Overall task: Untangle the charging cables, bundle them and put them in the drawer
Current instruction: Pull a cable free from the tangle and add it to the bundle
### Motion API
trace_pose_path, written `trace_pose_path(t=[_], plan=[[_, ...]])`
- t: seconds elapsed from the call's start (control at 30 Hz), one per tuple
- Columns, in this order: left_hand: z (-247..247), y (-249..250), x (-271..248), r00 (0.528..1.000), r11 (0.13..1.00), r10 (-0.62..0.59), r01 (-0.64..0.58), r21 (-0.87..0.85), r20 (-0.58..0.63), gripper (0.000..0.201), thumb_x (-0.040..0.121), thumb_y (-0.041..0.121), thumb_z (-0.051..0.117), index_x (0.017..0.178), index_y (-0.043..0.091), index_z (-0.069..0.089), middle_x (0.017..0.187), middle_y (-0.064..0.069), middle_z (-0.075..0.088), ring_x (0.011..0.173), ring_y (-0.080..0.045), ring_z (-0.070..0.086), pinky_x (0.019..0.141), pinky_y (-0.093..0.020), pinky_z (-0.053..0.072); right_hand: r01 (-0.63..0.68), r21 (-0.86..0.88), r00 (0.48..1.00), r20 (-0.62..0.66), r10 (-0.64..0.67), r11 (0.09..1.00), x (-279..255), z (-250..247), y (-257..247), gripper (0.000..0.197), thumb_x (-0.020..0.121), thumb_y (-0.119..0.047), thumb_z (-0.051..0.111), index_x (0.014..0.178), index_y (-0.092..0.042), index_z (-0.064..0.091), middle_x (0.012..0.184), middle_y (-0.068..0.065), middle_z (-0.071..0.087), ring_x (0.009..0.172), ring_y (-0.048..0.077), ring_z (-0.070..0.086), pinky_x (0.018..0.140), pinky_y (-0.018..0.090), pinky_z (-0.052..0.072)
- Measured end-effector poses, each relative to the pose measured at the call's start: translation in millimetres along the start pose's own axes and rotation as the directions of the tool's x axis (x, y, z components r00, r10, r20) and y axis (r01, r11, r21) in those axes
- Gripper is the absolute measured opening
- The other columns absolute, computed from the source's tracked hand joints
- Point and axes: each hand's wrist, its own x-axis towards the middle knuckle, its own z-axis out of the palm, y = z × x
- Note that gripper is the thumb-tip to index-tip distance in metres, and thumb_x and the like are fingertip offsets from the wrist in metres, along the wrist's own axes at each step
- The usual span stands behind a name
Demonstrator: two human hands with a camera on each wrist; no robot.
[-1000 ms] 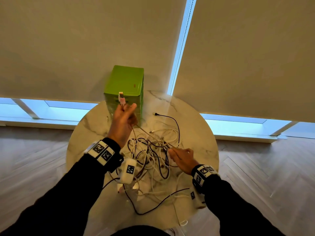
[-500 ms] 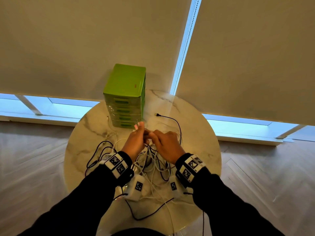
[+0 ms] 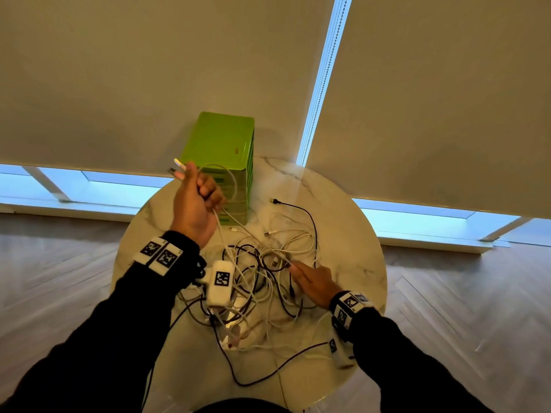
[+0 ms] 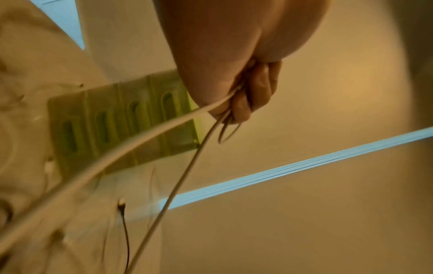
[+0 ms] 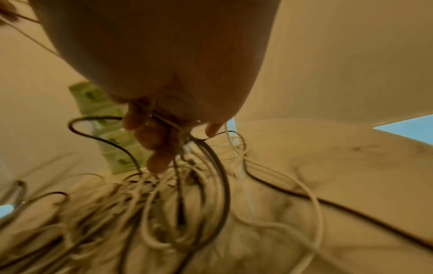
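Barely begun: left hand (image 3: 195, 210) gripping a white cable (image 3: 222, 236), lifting it from the tangle (image 3: 262, 281), right hand (image 3: 313, 283) pinching strands; bundling and green drawers (image 3: 222, 144) untouched.

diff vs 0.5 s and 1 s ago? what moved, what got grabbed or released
Half a second ago both hands met over the tangle. Now the left hand is raised toward the green plastic drawer unit, gripping white charging cable with plug ends sticking out of the fist. The right hand has dropped back onto the pile of tangled white and black cables, pinching a strand. Unchanged: drawer unit, round marble table.
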Motion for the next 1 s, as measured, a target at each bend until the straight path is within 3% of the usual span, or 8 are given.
trace_pose_path(t=[0.07,0.13,0.23,0.33,0.57,0.67,0.8,1.0], plan=[[1,10,-3,0.999,0.982,0.049,-0.052,0.183,0.020,0.043,0.108,0.044,0.030,0.072,0.022,0.036,0.054,0.010,0.031,0.047,-0.007,0.025,0.050,-0.024,0.025,-0.055,-0.084,0.998,0.021,0.056,0.995,6,-7,12,0.070,0.083,-0.086,0.007,0.089,-0.033,0.052,0.081,0.002,0.069,0.083,0.028,0.068,0.091,0.041,0.047],[0,8,-13,0.996,0.845,0.025,-0.064,0.531,0.081,0.043,0.106,0.051,0.028,0.085,0.020,0.049,0.063,0.013,0.044,0.058,-0.005,0.041,0.063,-0.026,0.036,-0.102,-0.051,0.994,-0.043,0.100,0.993,13,-22,0,0.052,0.098,-0.070,0.019,0.075,-0.031,0.046,0.081,0.002,0.067,0.083,0.030,0.067,0.090,0.041,0.047],[-4,-12,-34,0.968,0.541,-0.188,-0.040,0.840,0.168,0.063,0.102,0.061,0.023,0.139,0.018,0.048,0.112,0.001,0.064,0.108,-0.018,0.058,0.097,-0.036,0.042,-0.007,0.077,0.990,-0.139,0.018,0.997,23,-44,-39,0.040,0.108,-0.043,0.033,0.072,-0.029,0.046,0.076,-0.003,0.058,0.078,0.023,0.059,0.078,0.035,0.043],[-6,-38,-46,0.951,0.463,-0.258,-0.035,0.885,0.173,0.050,0.104,0.057,0.025,0.122,0.022,0.055,0.100,0.010,0.058,0.103,-0.017,0.055,0.086,-0.031,0.040,0.150,0.130,0.980,-0.151,-0.130,0.980,24,-52,-80,0.035,0.108,-0.037,0.036,0.079,-0.026,0.051,0.073,-0.008,0.056,0.069,0.006,0.053,0.067,0.026,0.037],[-4,-62,-42,0.948,0.744,-0.296,0.153,0.651,0.114,0.037,0.104,0.047,0.043,0.100,0.015,0.061,0.088,-0.006,0.055,0.086,-0.019,0.054,0.084,-0.036,0.046,0.289,0.178,0.956,-0.005,-0.293,0.941,9,-51,-118,0.035,0.109,-0.039,0.034,0.094,-0.018,0.059,0.087,-0.003,0.064,0.075,0.013,0.058,0.076,0.033,0.048],[-2,-54,-37,0.970,0.740,-0.211,0.081,0.668,0.116,0.023,0.106,0.046,0.039,0.099,0.032,0.056,0.100,-0.003,0.055,0.096,-0.017,0.053,0.090,-0.036,0.044,0.257,0.196,0.964,0.014,-0.265,0.946,5,-52,-104,0.043,0.108,-0.046,0.031,0.091,-0.019,0.060,0.085,-0.003,0.064,0.077,0.014,0.060,0.079,0.032,0.047],[-2,-26,-19,0.997,0.775,-0.035,-0.017,0.631,0.069,0.026,0.107,0.045,0.036,0.111,0.028,0.055,0.093,0.007,0.052,0.093,-0.012,0.051,0.087,-0.030,0.044,0.106,0.050,0.991,0.079,-0.110,0.993,-6,-49,-56,0.044,0.107,-0.048,0.028,0.088,-0.022,0.058,0.083,-0.006,0.062,0.081,0.017,0.059,0.079,0.031,0.042],[1,-22,-22,0.982,0.719,0.018,-0.145,0.680,0.190,0.032,0.107,0.040,0.038,0.126,0.019,0.053,0.096,0.011,0.053,0.092,-0.004,0.050,0.091,-0.029,0.043,0.028,0.099,0.979,-0.205,-0.007,0.995,-16,-68,-39,0.033,0.108,-0.039,0.036,0.108,-0.017,0.060,0.069,-0.008,0.059,0.063,0.011,0.061,0.069,0.035,0.050]])
